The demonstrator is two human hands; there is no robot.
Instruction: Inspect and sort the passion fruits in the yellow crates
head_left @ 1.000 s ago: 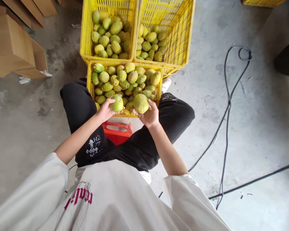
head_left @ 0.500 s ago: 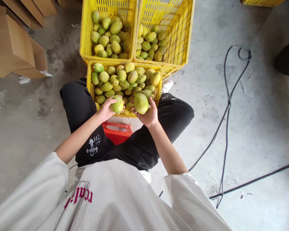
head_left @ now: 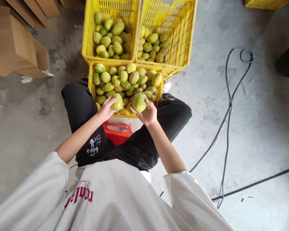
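Note:
My left hand (head_left: 108, 107) is closed around a smooth green lemon (head_left: 117, 102), its thumb lying across the top side. Close beside it, my right hand (head_left: 147, 110) cups a larger, yellowish-green lemon (head_left: 139, 102) with faint ridges. The two fruits are a short gap apart. Both are held over the near edge of a low yellow crate (head_left: 162, 84) that is full of green and yellow lemons (head_left: 123, 76). Parts of the fingers are hidden under the held fruits.
Two yellow crates, a left one (head_left: 85, 35) and a right one (head_left: 191, 35), hold more lemons beyond the near crate. A red plastic object with a handle (head_left: 118, 136) sits between my legs. Cardboard boxes (head_left: 12, 48) stand at left; a black cable (head_left: 227, 128) crosses the floor at right.
Both lemons have turned slightly in my hands, showing different sides, and the right hand's fruit has tilted. The whole view has shifted a little; the crates are as before.

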